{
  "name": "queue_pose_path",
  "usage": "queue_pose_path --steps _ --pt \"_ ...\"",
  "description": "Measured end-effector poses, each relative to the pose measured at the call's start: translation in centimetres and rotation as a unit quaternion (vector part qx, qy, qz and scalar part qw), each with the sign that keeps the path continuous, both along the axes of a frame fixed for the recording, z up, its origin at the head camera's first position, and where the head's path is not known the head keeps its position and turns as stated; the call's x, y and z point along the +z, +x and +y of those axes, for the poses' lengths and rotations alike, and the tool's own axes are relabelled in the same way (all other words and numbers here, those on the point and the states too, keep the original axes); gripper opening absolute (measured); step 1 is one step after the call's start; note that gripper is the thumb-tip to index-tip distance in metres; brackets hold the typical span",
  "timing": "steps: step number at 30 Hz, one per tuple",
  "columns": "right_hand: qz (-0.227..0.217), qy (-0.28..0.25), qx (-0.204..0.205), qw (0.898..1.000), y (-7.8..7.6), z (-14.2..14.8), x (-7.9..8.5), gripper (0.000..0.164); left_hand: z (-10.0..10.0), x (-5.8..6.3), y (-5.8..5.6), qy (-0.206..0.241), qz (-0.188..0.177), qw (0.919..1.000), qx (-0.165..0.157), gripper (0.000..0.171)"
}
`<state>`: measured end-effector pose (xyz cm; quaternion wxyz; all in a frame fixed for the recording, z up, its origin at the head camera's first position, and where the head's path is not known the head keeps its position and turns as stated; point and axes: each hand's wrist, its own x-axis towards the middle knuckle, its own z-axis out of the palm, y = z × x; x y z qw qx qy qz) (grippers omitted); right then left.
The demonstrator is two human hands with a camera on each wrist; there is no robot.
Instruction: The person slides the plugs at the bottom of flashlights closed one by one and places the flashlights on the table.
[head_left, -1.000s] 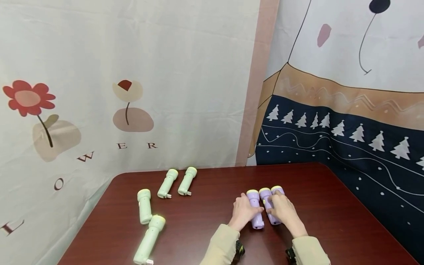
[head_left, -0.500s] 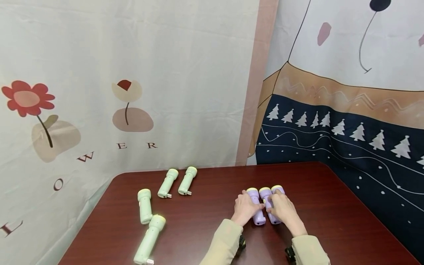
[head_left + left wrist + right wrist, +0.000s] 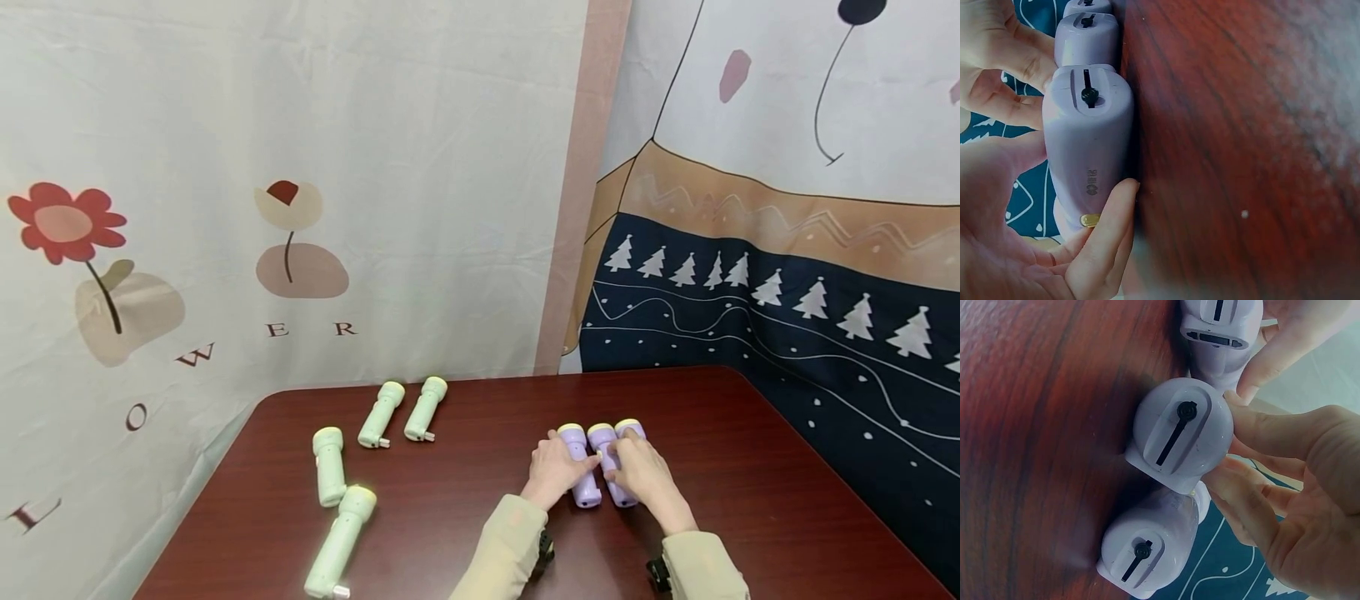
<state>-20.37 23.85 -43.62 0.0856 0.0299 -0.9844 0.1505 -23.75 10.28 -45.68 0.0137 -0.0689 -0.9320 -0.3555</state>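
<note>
Three purple flashlights with yellow rims lie side by side on the table's right half, heads pointing away. My left hand (image 3: 553, 472) grips the left flashlight (image 3: 586, 493), thumb on one side and fingers on the other, as the left wrist view shows up close. The middle flashlight (image 3: 1182, 434) has my right hand (image 3: 645, 477) around it, thumb near its left side and fingers on the far side. Mostly hidden behind that hand in the head view, the right flashlight (image 3: 1147, 547) shows its black-slotted end in the right wrist view.
Several pale green flashlights lie on the left half: two at the back (image 3: 381, 415) (image 3: 425, 409), one farther left (image 3: 329, 467), and one near the front (image 3: 341, 542). The reddish-brown table (image 3: 465, 492) meets a printed curtain (image 3: 450, 208) behind it.
Over the last second my left hand has shifted the left purple flashlight slightly forward, bringing its near end about level with the middle one. The right hand has stayed almost still.
</note>
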Motion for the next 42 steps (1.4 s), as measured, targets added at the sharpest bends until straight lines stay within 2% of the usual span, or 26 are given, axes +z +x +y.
queue_pose_path --steps 5,10,14,17,22,27,35,39,42 --pt "-0.002 -0.007 0.001 1.0 0.1 -0.1 0.1 0.028 -0.4 0.2 0.0 -0.004 0.002 1.0 -0.003 0.077" --pt "-0.001 -0.01 0.002 1.0 0.1 0.0 0.0 0.028 -1.0 0.4 0.3 0.002 0.016 0.9998 -0.015 0.06" --pt "-0.01 -0.011 -0.001 1.0 0.1 0.1 0.0 0.028 -1.5 0.4 0.6 0.005 0.028 0.9991 -0.032 0.053" --pt "-0.016 -0.013 -0.004 1.0 0.0 0.2 0.0 0.028 -2.0 0.4 0.9 0.005 0.041 0.9982 -0.043 0.05" --pt "-0.008 -0.015 0.0 1.0 0.1 0.2 -0.1 0.027 -3.1 0.2 1.4 0.0 0.074 0.9961 -0.048 0.034" --pt "-0.002 -0.016 0.003 1.0 0.2 0.2 -0.2 0.027 -4.4 0.2 2.0 -0.002 0.084 0.9957 -0.038 0.029" --pt "0.0 -0.016 0.006 1.0 0.2 0.2 -0.1 0.028 -7.2 0.3 2.6 -0.032 0.087 0.9956 -0.014 0.033" --pt "-0.001 -0.016 0.005 1.0 0.2 0.2 -0.1 0.029 -8.9 0.3 2.6 -0.053 0.084 0.995 0.007 0.035" --pt "-0.002 -0.014 0.006 1.0 0.2 0.2 -0.1 0.029 -10.3 0.3 2.8 -0.075 0.095 0.9923 0.026 0.036"
